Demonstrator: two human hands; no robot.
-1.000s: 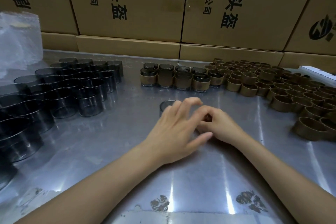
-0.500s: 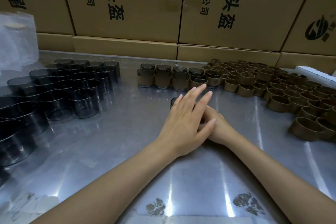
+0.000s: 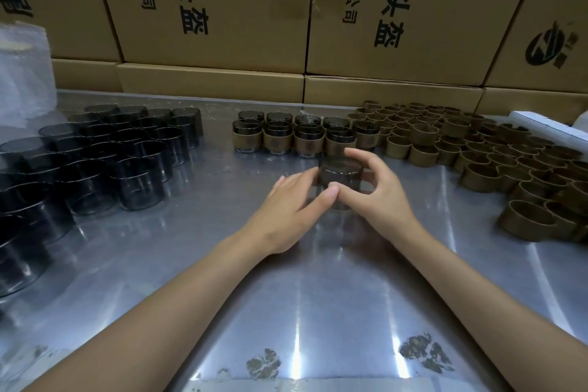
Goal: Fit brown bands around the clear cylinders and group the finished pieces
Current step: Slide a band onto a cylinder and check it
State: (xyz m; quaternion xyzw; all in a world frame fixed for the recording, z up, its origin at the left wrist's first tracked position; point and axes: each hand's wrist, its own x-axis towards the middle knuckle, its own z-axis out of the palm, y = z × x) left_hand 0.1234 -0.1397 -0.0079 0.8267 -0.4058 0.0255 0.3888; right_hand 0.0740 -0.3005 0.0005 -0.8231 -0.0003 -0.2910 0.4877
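Cylinder in work: small, smoky-clear, thin-walled, apparently with a brown band around it, though blur hides how far the band is seated. It stands at the centre of the surface, just ahead of the wrists. Judged light, rigid, smooth and likely slippery; best held by the side wall from opposite sides, without squeezing the rim.

The left hand has its fingers curled against the cylinder's near-left side. The right hand grips it, thumb at the near side, fingers arched over the far rim.

Finished pieces stand grouped at 12 o'clock, just beyond the hands. Loose brown bands spread from 1 to 3 o'clock. Bare cylinders crowd 9 to 11 o'clock. Cartons stand behind.
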